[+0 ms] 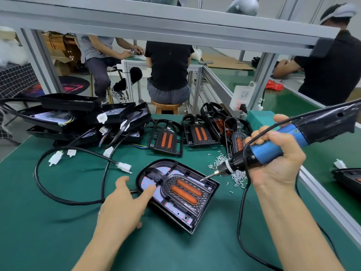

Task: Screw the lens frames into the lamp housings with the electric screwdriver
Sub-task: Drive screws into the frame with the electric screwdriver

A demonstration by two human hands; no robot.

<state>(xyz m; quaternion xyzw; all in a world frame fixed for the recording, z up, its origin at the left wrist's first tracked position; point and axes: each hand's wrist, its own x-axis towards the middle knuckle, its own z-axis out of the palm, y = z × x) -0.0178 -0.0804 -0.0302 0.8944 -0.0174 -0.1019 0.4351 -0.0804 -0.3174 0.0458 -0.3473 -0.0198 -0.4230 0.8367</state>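
Green matting covers the bench (58, 222), and on it, between the person's two forearms, lies the lamp housing (176, 194) with a lens frame (185, 189) seated inside, its two orange strips facing up. The housing's long axis runs on a slant, from its rounded end at the far left to its square end at the near right.

The right hand (273, 159) grips the blue barrel of the electric screwdriver (263, 151), fingers curled round it. The tool points down and to the left, and its bit tip sits at the far right edge of the frame; whether it is already seated in a screw is too small to tell. The left hand (127, 204) rests with straight fingers on the housing's rounded end, touching the pale board there, thumb apart.

A heap of loose screws (230, 169) lies just beside the housing, right under the tool (handy for the right hand). The driver hand is the nearer one to the frame's right edge, so the next screw point probably lies along that side, with the left hand steadying the opposite end. More frames (166, 137) and a stack of housings (82, 118) wait at the back.
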